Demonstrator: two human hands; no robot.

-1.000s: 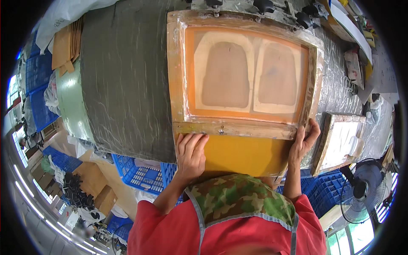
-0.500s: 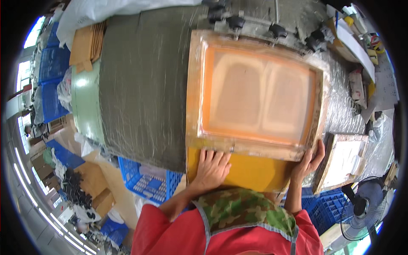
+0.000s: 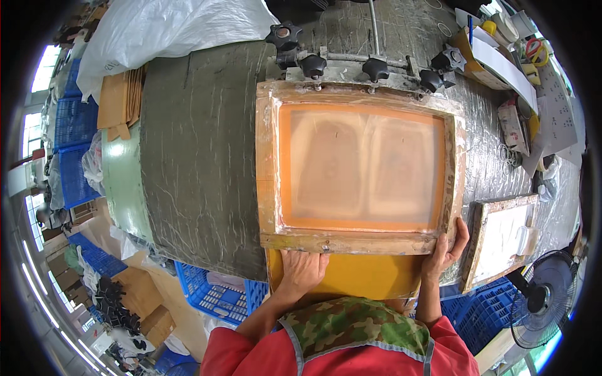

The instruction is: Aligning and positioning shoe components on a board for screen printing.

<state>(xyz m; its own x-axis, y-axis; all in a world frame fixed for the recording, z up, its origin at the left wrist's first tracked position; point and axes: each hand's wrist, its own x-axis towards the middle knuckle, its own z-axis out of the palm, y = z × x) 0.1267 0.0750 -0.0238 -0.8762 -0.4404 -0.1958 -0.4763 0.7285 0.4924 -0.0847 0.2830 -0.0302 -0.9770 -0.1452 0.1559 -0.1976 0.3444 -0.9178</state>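
Observation:
A wooden screen-printing frame [image 3: 351, 243] with orange mesh [image 3: 285, 169] lies before me, two pale rounded shapes showing in the mesh. Clamps with black star knobs [image 3: 375, 69] hold its far side. Under its near edge a yellow board [image 3: 370, 271] sticks out toward me. My left hand [image 3: 302, 273] is over the board at the frame's near bar; its fingers reach beneath the bar and their tips are hidden. With thumb and fingers around the frame's near right corner, my right hand [image 3: 444, 255] grips it.
A second, smaller frame [image 3: 476, 250] lies to the right, with a fan [image 3: 544, 298] below it. Blue crates [image 3: 216, 291] stand under the table's near edge. White plastic sheeting [image 3: 182, 31] and folded cardboard [image 3: 118, 103] are at the far left. Papers and tools crowd the far right.
The mesh frame appears lower and a little left in the picture. My left fingers showed at the near bar before; now their tips are under it. My right hand stays at the corner.

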